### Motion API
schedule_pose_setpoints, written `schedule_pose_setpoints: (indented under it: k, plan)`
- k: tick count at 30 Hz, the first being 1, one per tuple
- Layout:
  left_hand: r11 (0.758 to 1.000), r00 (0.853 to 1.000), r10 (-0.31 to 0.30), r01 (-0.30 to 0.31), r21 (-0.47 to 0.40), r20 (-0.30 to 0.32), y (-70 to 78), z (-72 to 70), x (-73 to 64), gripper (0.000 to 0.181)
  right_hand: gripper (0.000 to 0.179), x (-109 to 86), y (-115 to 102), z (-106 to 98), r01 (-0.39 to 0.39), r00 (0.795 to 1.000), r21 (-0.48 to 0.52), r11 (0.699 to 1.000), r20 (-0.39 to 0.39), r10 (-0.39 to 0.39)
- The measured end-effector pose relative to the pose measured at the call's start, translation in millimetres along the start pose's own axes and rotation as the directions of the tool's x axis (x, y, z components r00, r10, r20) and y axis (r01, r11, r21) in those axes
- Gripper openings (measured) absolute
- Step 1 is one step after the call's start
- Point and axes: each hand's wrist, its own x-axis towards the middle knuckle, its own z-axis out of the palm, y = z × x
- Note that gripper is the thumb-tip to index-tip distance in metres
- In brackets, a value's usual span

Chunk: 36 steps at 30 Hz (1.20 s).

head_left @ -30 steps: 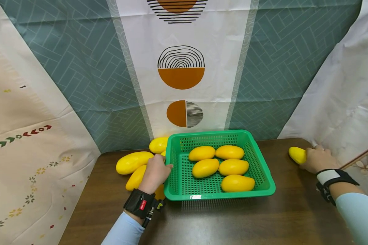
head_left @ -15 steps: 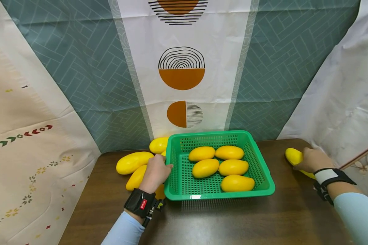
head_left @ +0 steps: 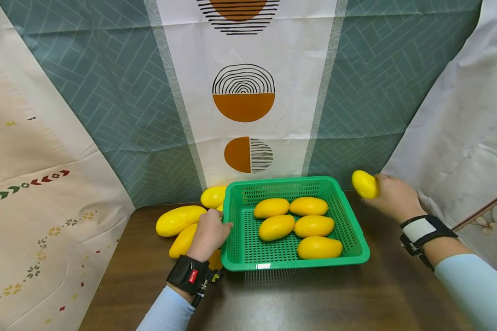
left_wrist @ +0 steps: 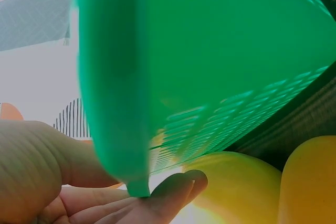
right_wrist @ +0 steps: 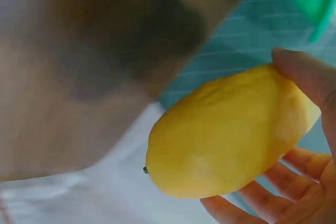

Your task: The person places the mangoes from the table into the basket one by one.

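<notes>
My left hand [head_left: 209,234] pinches the left rim of a green plastic basket [head_left: 294,266]. In the left wrist view the thumb lies on one side of the basket rim [left_wrist: 113,77], with fingers on the other. Several yellow mangoes [head_left: 276,227] lie in the right part of the basket. To the basket's right, my right hand [head_left: 393,197] holds another mango [head_left: 365,184] above the table. The right wrist view shows this mango [right_wrist: 226,135] between thumb and fingers, its small dark stem facing away from the palm.
Several more mangoes [head_left: 180,220] lie on the brown wooden table [head_left: 314,299] left of the basket, partly behind my left hand. A patterned cloth [head_left: 248,46] hangs behind the table. Pale cloths stand at both sides, the right one [head_left: 472,138] close to my right arm.
My right hand has lifted the mango off the table at the right and moved it up and left, toward the basket. The left hand and the basket have stayed put.
</notes>
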Motion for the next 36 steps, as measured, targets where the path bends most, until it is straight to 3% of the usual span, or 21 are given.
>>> schedule_pose_setpoints:
  k: [4,9,15,25,31,36]
  plan:
    - [1.0,1.0,-0.001,0.001,0.007,-0.001,0.1,0.3,0.7,0.049,0.073,12.2,-36,-8,0.045,0.998,-0.005,0.999,-0.052,-0.045]
    - [1.0,1.0,-0.002,0.002,0.011,-0.004,0.0,0.2,1.3,0.051,0.074,21.7,-85,-14,0.13,0.99,0.002,0.991,-0.056,-0.13]
    - [1.0,1.0,0.005,-0.005,0.011,-0.013,0.2,-0.4,1.1,0.052,0.073,22.9,-139,-13,0.255,0.963,0.035,0.966,0.082,-0.257]
    - [1.0,1.0,0.004,-0.003,0.02,-0.022,0.3,0.3,0.9,0.051,0.071,9.7,-201,5,0.444,0.833,0.103,0.89,0.319,-0.452]
    - [1.0,1.0,0.016,-0.016,0.027,-0.027,-1.3,1.3,2.6,0.051,0.071,1.1,-225,12,0.514,0.76,0.113,0.851,0.4,-0.512]
    - [1.0,0.999,0.025,-0.025,0.02,-0.027,-2.0,1.0,2.3,0.051,0.068,-5.6,-234,22,0.552,0.713,0.128,0.824,0.441,-0.546]
